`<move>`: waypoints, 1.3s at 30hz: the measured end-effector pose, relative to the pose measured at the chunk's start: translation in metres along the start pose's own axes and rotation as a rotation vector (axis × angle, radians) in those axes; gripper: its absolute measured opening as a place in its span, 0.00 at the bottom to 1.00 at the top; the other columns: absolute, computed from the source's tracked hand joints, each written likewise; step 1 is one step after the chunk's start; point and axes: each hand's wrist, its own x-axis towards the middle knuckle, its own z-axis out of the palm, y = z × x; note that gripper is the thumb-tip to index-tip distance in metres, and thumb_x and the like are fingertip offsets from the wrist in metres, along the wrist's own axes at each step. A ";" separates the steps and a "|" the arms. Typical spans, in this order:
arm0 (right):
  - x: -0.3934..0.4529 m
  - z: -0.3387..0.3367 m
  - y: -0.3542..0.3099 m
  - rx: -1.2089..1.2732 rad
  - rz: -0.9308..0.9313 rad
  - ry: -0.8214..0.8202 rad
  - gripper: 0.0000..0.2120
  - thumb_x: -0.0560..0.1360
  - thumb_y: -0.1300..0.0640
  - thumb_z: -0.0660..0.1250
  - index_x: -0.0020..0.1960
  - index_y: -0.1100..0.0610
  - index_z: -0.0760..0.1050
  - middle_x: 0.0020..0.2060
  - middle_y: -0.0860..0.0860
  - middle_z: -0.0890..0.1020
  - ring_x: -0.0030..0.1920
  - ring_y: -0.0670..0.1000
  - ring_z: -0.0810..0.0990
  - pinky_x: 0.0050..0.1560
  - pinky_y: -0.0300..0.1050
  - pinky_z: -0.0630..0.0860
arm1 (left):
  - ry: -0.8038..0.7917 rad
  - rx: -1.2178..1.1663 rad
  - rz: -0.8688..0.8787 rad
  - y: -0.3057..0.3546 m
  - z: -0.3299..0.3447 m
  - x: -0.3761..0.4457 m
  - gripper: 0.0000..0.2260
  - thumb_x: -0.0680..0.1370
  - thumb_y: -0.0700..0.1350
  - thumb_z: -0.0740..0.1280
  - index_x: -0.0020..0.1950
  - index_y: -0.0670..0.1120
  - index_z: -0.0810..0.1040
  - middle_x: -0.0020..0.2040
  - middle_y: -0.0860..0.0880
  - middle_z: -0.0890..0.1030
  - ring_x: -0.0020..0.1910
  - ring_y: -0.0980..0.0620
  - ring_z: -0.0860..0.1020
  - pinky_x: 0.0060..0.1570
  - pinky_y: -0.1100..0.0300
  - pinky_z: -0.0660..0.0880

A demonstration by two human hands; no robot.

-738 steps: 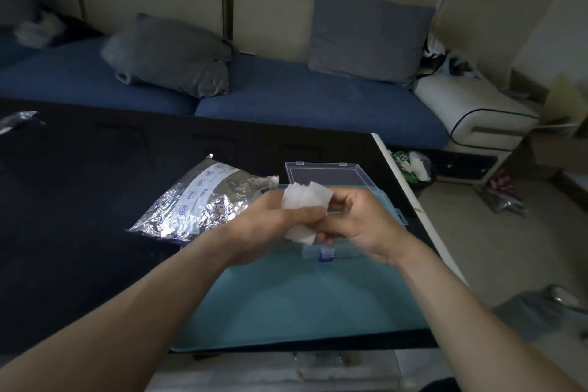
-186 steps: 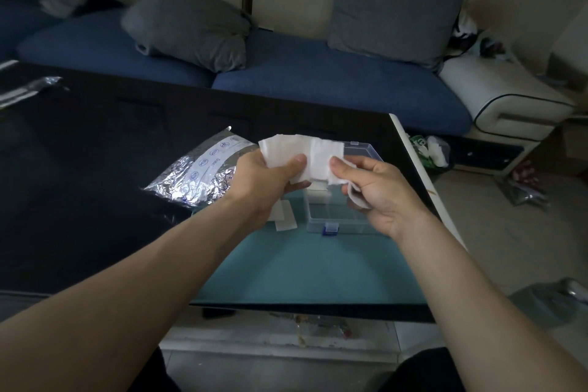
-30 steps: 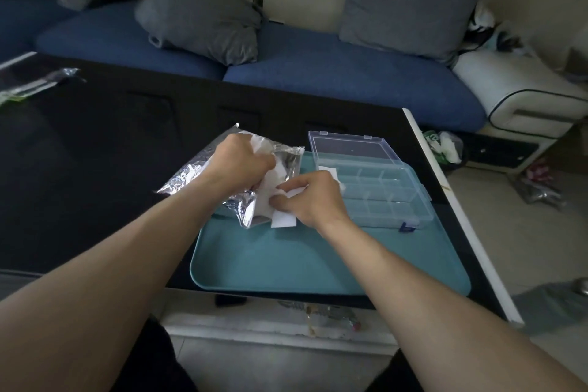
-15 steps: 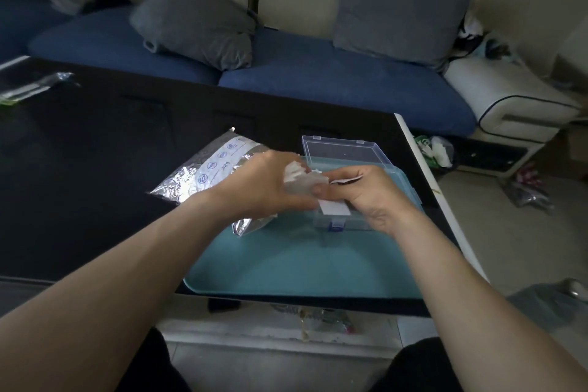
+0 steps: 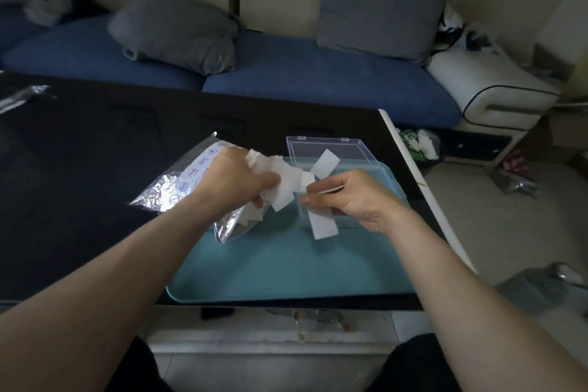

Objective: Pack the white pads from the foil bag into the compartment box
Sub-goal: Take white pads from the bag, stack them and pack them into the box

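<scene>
Head view, looking down over both forearms to a dark bench (image 5: 79, 175). A teal tray (image 5: 286, 267) sits at the near right part of the bench. The foil bag (image 5: 178, 184) lies crumpled at the tray's left edge, mouth end hanging over onto the tray. The clear compartment box (image 5: 327, 149) stands at the tray's far side, lid open and tipped back; the compartments themselves are mostly hidden behind the hands.

Left hand (image 5: 235, 181): fingers curled around a loose bunch of white pads (image 5: 280, 181), held above the bag's mouth. More pads show at the bag's opening under the hand.

Right hand (image 5: 353, 197): thumb and fingers pinching white strips (image 5: 321, 226); one end hangs down toward the tray, another sticks up in front of the box lid. The two hands are close together, pads nearly meeting between them.

Beyond the bench, a blue sofa (image 5: 318, 83) with two grey cushions (image 5: 178, 32). A foil scrap (image 5: 22, 95) lies on the far left of the bench.
</scene>
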 end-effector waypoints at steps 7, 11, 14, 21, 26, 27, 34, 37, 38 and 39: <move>0.000 0.008 -0.005 0.019 -0.060 -0.035 0.25 0.67 0.52 0.79 0.61 0.56 0.78 0.52 0.54 0.86 0.50 0.53 0.87 0.64 0.51 0.77 | 0.054 0.148 0.061 0.001 0.004 -0.002 0.15 0.72 0.52 0.76 0.46 0.42 0.77 0.30 0.47 0.83 0.34 0.52 0.82 0.36 0.59 0.77; 0.002 0.006 -0.005 -0.132 -0.199 0.107 0.21 0.77 0.63 0.71 0.68 0.53 0.73 0.50 0.51 0.87 0.46 0.46 0.87 0.50 0.43 0.83 | 0.043 0.168 0.070 0.000 0.003 -0.003 0.17 0.71 0.53 0.77 0.47 0.43 0.76 0.29 0.46 0.82 0.34 0.52 0.83 0.39 0.56 0.77; -0.003 0.004 -0.012 -0.133 -0.260 0.216 0.20 0.74 0.59 0.76 0.64 0.52 0.77 0.42 0.46 0.87 0.43 0.42 0.86 0.49 0.38 0.81 | 0.036 0.141 0.061 0.001 0.001 -0.003 0.16 0.71 0.52 0.77 0.45 0.43 0.77 0.26 0.48 0.81 0.29 0.55 0.82 0.35 0.62 0.76; -0.013 0.005 -0.023 -0.056 -0.337 0.096 0.14 0.65 0.60 0.81 0.48 0.57 0.82 0.36 0.51 0.87 0.36 0.47 0.86 0.36 0.41 0.81 | -0.042 -0.004 0.022 0.005 -0.002 -0.005 0.15 0.72 0.53 0.76 0.42 0.41 0.80 0.27 0.47 0.82 0.24 0.55 0.76 0.26 0.63 0.69; -0.013 0.005 -0.021 -0.170 -0.356 0.001 0.24 0.62 0.53 0.82 0.57 0.53 0.82 0.35 0.46 0.83 0.36 0.42 0.80 0.41 0.35 0.76 | -0.303 -0.265 0.051 0.010 -0.008 -0.010 0.18 0.72 0.53 0.76 0.47 0.38 0.81 0.33 0.36 0.80 0.31 0.46 0.72 0.27 0.60 0.65; -0.012 0.004 -0.021 -0.188 -0.379 0.009 0.19 0.62 0.52 0.81 0.52 0.53 0.83 0.37 0.44 0.82 0.37 0.42 0.78 0.42 0.36 0.76 | -0.326 -0.299 0.058 0.008 -0.009 -0.009 0.20 0.71 0.55 0.75 0.48 0.38 0.81 0.32 0.37 0.79 0.30 0.46 0.72 0.26 0.61 0.65; -0.012 0.004 -0.020 0.117 -0.303 0.065 0.14 0.64 0.50 0.76 0.43 0.59 0.83 0.36 0.49 0.85 0.37 0.46 0.80 0.36 0.38 0.77 | -0.314 -0.735 -0.067 0.006 -0.007 0.004 0.20 0.73 0.60 0.69 0.47 0.43 0.76 0.36 0.45 0.78 0.30 0.50 0.75 0.25 0.63 0.66; -0.013 0.010 -0.023 0.270 -0.221 0.071 0.16 0.64 0.50 0.75 0.47 0.58 0.83 0.38 0.49 0.86 0.39 0.48 0.81 0.35 0.38 0.80 | -0.374 -0.877 -0.126 0.009 -0.006 0.004 0.21 0.75 0.63 0.66 0.51 0.44 0.78 0.42 0.46 0.77 0.37 0.52 0.75 0.30 0.64 0.69; -0.013 0.013 -0.024 0.289 -0.208 0.075 0.17 0.64 0.49 0.76 0.49 0.57 0.82 0.39 0.50 0.86 0.39 0.48 0.82 0.35 0.39 0.79 | -0.414 -0.923 -0.127 0.010 -0.005 0.003 0.23 0.75 0.63 0.66 0.53 0.44 0.78 0.46 0.45 0.77 0.40 0.51 0.75 0.32 0.64 0.70; -0.013 0.016 -0.025 0.297 -0.196 0.077 0.18 0.64 0.49 0.76 0.50 0.57 0.81 0.39 0.50 0.86 0.38 0.47 0.82 0.35 0.39 0.79 | -0.452 -0.950 -0.121 0.013 -0.003 0.000 0.24 0.74 0.64 0.65 0.56 0.44 0.78 0.49 0.44 0.78 0.43 0.50 0.75 0.34 0.63 0.70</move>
